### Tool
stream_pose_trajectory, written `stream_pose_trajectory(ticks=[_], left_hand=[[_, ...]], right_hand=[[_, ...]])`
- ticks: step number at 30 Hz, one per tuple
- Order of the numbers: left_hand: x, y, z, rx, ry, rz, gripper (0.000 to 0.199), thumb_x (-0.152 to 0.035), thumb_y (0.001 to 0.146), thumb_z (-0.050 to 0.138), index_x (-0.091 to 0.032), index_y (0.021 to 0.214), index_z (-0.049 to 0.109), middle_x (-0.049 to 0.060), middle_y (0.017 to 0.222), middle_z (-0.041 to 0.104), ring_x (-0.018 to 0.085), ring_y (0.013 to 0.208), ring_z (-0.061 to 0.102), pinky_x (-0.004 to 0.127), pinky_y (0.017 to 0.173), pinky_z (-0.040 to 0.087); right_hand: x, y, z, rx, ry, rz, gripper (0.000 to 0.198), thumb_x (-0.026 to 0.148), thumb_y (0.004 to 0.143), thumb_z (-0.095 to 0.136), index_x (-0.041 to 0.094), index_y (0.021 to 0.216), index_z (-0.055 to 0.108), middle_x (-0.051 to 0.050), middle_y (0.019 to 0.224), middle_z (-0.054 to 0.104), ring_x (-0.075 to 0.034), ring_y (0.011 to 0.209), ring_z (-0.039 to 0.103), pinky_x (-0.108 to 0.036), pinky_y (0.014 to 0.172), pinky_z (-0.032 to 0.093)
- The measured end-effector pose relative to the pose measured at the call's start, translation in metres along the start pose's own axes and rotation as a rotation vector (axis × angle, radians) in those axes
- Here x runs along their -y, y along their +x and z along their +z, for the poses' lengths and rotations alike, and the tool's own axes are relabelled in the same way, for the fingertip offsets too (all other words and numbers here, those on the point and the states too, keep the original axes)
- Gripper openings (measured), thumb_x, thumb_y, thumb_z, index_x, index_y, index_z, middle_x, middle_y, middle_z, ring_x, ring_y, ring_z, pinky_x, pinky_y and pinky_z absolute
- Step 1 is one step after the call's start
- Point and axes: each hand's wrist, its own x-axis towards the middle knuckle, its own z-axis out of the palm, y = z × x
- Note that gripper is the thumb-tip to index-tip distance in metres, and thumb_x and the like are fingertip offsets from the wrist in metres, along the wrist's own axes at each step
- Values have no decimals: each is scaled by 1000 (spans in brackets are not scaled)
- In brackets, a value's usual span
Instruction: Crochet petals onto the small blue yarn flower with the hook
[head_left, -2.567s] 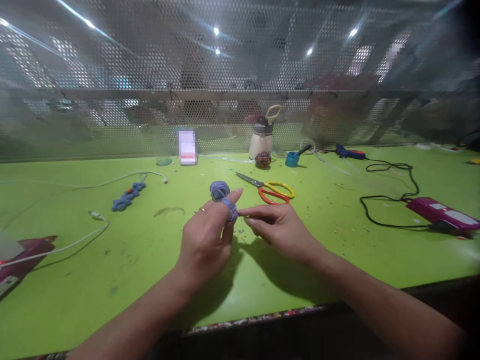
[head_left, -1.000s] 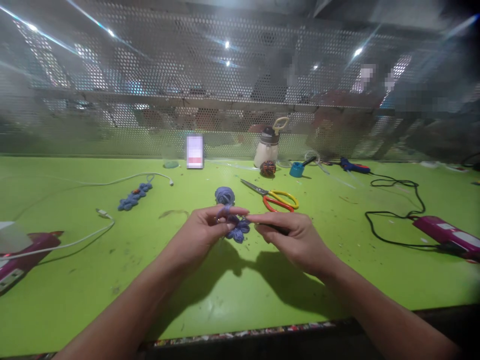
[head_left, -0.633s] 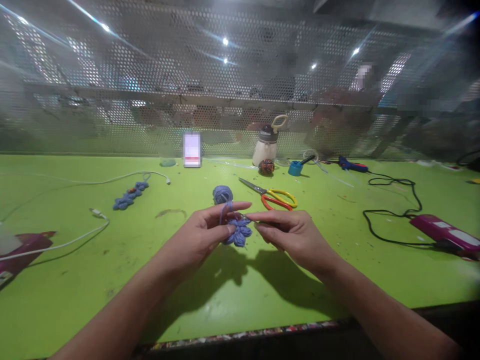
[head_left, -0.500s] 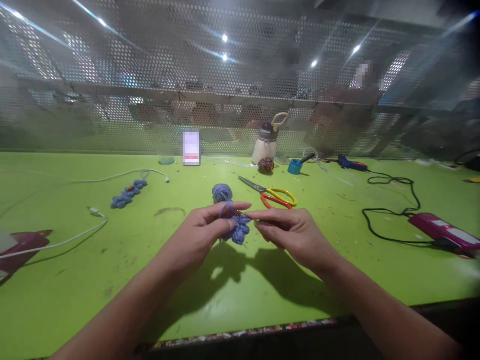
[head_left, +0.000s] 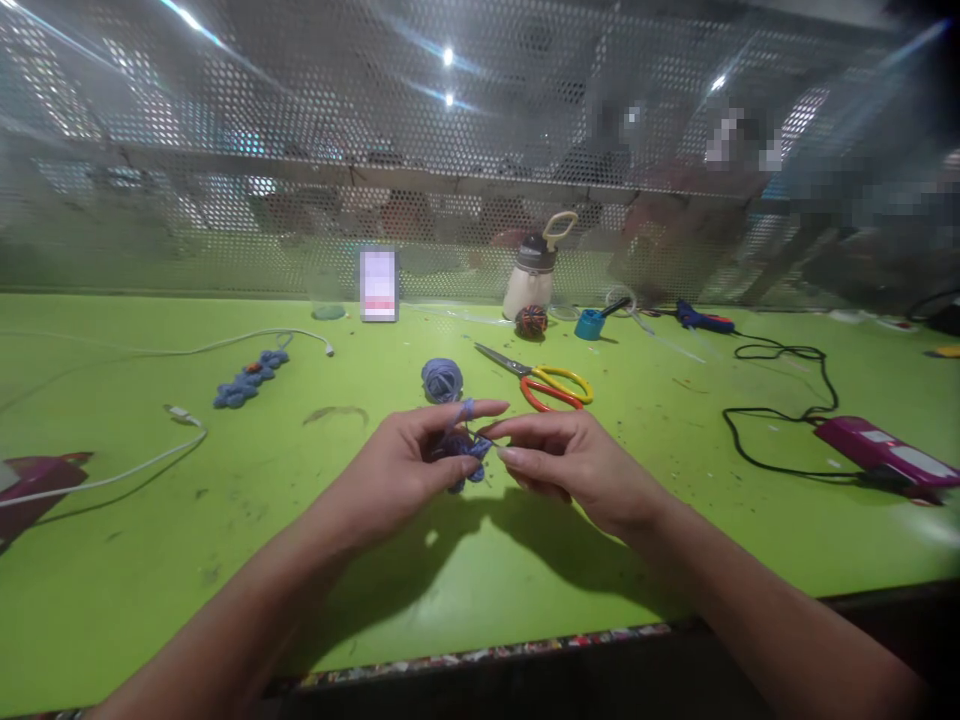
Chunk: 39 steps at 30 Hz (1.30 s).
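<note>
My left hand (head_left: 420,455) pinches a small blue-purple crochet piece (head_left: 474,468) between thumb and fingers, with a strand of yarn looped over its stretched index finger. My right hand (head_left: 562,455) is closed on a thin crochet hook (head_left: 486,437), whose tip meets the piece; most of its shaft is hidden by the fingers. Just beyond my left hand sits a ball of the same yarn (head_left: 442,381). Scissors (head_left: 536,378) with one yellow and one red handle lie past my right hand, blades pointing back left.
A finished-looking blue crochet strip (head_left: 251,378) and white cables (head_left: 187,418) lie left. At the back stand a phone (head_left: 379,285), a bottle (head_left: 529,283), a dark multicoloured yarn ball (head_left: 531,322) and a teal pot (head_left: 590,324). Rightward are a blue glue gun (head_left: 703,318) and a magenta device (head_left: 885,458).
The crochet piece has turned and now shows less beyond my left thumb. My right hand has shifted slightly left, the hook angled across the piece. The camera view has tilted slightly.
</note>
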Motion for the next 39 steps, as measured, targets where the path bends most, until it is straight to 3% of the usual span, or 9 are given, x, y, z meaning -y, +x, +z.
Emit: stream_pose_trajectory(ticks=[2, 6, 9, 15, 19, 25, 29, 32, 39], left_hand=[[2, 1, 1, -37, 205, 92, 39, -8, 78, 64, -26, 111, 74, 3, 90, 69, 15, 78, 59, 30, 75, 44], [9, 1, 4, -157, 637, 384, 31, -7, 81, 55, -22, 93, 79, 1, 67, 54, 16, 67, 50, 29, 63, 38], [14, 0, 8, -240, 541, 508, 29, -9, 83, 57, -25, 91, 80, 1, 68, 53, 14, 67, 49, 27, 61, 38], [11, -2, 16, -181, -354, 135, 16, -17, 72, 79, -28, 83, 80, 0, 78, 72, 12, 75, 64, 23, 73, 49], [4, -5, 20, -167, -607, 42, 22, -13, 62, 86, -24, 80, 79, -1, 74, 76, 9, 68, 67, 17, 66, 50], [0, -9, 21, -179, -685, 14, 28, -11, 59, 87, -24, 82, 79, -2, 72, 75, 8, 65, 68, 15, 63, 53], [1, -10, 19, -163, -640, 31, 29, -10, 60, 87, -23, 85, 80, -2, 72, 75, 8, 67, 68, 14, 64, 54], [1, -10, 16, -160, -582, 66, 28, -10, 59, 87, -22, 83, 80, -2, 71, 74, 8, 66, 67, 13, 63, 54], [2, -12, 10, -163, -440, 70, 26, -13, 61, 87, -25, 84, 80, -2, 71, 75, 7, 63, 66, 12, 59, 53]], right_hand=[[1, 0, 1, -15, 9, 28, 31, 26, 81, 69, 12, 108, 73, 5, 53, 48, -5, 44, 34, -19, 40, 22], [-1, 1, 6, -108, 106, 98, 32, 25, 75, 73, 11, 104, 74, 5, 53, 48, -5, 43, 35, -18, 40, 20], [-6, 2, 12, -159, 233, 52, 28, 26, 74, 75, 14, 98, 74, 4, 55, 53, -4, 42, 36, -18, 40, 21], [-12, 0, 20, -161, 335, -137, 16, 28, 80, 75, 20, 93, 74, 4, 56, 56, -4, 42, 40, -16, 38, 26], [-14, 0, 18, -143, 227, -312, 14, 23, 83, 72, 24, 97, 74, 5, 56, 56, -4, 42, 41, -16, 39, 32], [-12, -2, 14, -219, -69, -511, 19, 15, 85, 68, 24, 101, 74, 2, 67, 65, -6, 48, 50, -17, 42, 40], [-5, -5, 8, -291, -425, -744, 22, 7, 83, 67, 19, 100, 73, -4, 83, 74, -10, 66, 63, -21, 56, 50], [0, -4, 2, -282, -623, -893, 22, 3, 84, 65, 15, 100, 72, -4, 80, 73, -10, 64, 63, -22, 58, 50], [6, -4, -10, -233, -826, -998, 19, 1, 85, 63, 12, 99, 70, -6, 75, 73, -12, 63, 64, -24, 60, 50]])
